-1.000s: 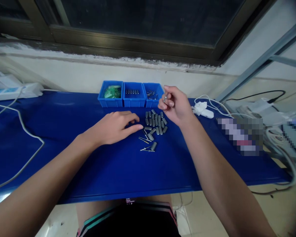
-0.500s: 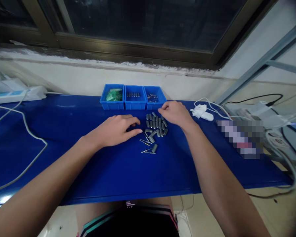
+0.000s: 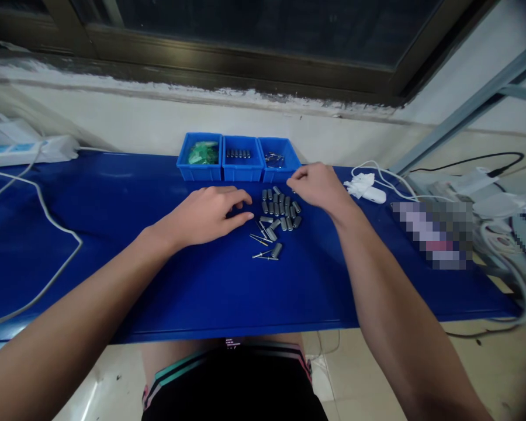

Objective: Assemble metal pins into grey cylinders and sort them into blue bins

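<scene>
A white power strip (image 3: 30, 153) lies at the far left of a blue table (image 3: 193, 304), a white cable (image 3: 59, 225) curving toward the near edge. The left hand (image 3: 210, 215) hovers or rests low over the tabletop, fingers loosely bent and thumb held apart, with nothing seen in its grasp. Behind it, three blue bins stand side by side: the left bin (image 3: 200, 172) contains a green bag (image 3: 204, 153), the middle bin (image 3: 243, 173) a short row of dark cylinders, the right bin (image 3: 283, 173) slim metal pieces. Just right of the left thumb lie loose metal pins (image 3: 259, 238), several slanting, with grey cylinders (image 3: 281, 209) bunched beyond, most with their long axes running away from the person, one lying crosswise. The right hand (image 3: 313, 184) is at the group's far right corner, fingertips drawn together; whether they pinch a piece cannot be told. From those fingertips the cylinders lie leftward and nearer the body; the right hand is closer to that corner, the left to the pins. Farther right sits a white plug-like item (image 3: 370, 190)
</scene>
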Action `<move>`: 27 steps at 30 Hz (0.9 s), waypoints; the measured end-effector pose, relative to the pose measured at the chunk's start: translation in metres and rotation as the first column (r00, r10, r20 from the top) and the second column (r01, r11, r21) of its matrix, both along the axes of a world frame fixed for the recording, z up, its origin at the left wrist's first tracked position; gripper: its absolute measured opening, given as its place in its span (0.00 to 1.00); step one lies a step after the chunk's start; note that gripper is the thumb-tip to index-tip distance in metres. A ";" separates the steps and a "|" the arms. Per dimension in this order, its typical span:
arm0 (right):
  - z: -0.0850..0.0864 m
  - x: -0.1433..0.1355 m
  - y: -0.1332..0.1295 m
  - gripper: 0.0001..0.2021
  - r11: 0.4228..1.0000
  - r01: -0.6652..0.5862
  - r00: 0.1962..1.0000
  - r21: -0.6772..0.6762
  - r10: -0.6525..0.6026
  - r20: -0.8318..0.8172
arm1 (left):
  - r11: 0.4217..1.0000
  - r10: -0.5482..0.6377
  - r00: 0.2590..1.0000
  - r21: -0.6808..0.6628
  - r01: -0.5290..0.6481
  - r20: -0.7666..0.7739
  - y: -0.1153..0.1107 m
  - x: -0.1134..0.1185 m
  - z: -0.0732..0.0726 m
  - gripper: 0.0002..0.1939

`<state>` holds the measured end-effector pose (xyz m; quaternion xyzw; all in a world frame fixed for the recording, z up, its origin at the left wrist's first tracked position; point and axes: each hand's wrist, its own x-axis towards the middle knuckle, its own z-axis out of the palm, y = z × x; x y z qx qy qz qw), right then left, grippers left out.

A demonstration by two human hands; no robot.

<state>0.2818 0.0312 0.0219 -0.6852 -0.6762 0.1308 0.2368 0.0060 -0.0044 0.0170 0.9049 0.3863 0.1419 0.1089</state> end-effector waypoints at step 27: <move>-0.003 -0.058 -0.029 0.16 0.667 -0.547 0.693 0.505 0.700 -0.174 | 0.768 0.295 0.614 -0.564 0.303 0.732 0.013 0.003 -0.006 0.29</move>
